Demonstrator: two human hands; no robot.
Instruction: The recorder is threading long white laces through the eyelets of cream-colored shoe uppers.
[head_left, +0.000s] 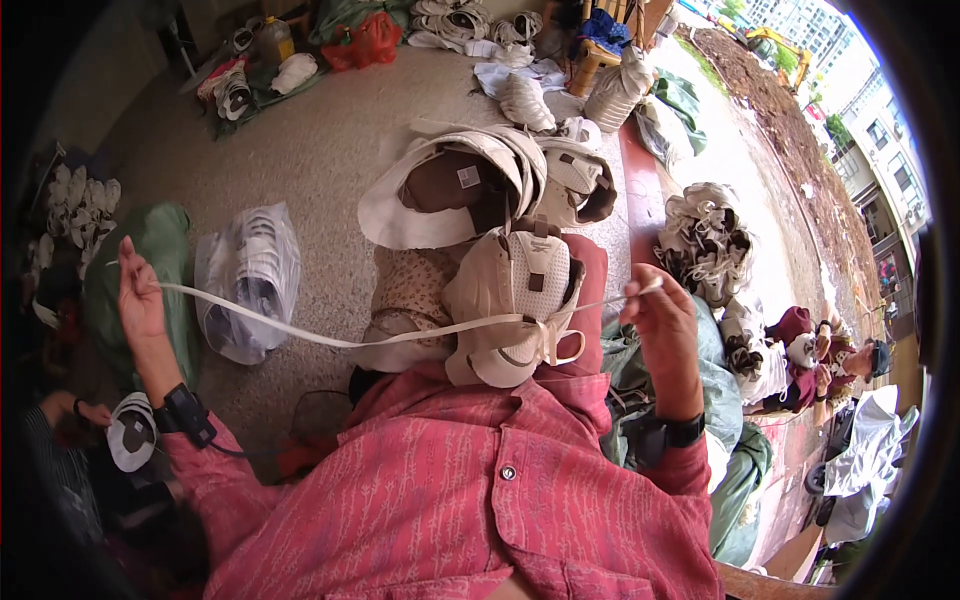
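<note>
A long cream shoelace (pixel 345 344) stretches across my lap between my two hands, sagging a little on the left. My left hand (pixel 142 295), held out to the far left, pinches one end. At the right, my right hand (pixel 664 322) is raised with its fingers closed on the other end. Below the lace lies a beige shoe upper (pixel 482 292) on my knees, its tongue and eyelets facing up. A loop of lace hangs near the upper's right side. Whether the lace passes through the eyelets, I cannot tell.
Beyond my knees sit stacked white shoe uppers (pixel 408 222). A clear plastic bag (pixel 250 290) of uppers and a green sack (pixel 165 245) stand left; a pile of uppers (pixel 707 240) lies right. Other people sit at both sides; one person's hand (pixel 95 414) is at the left.
</note>
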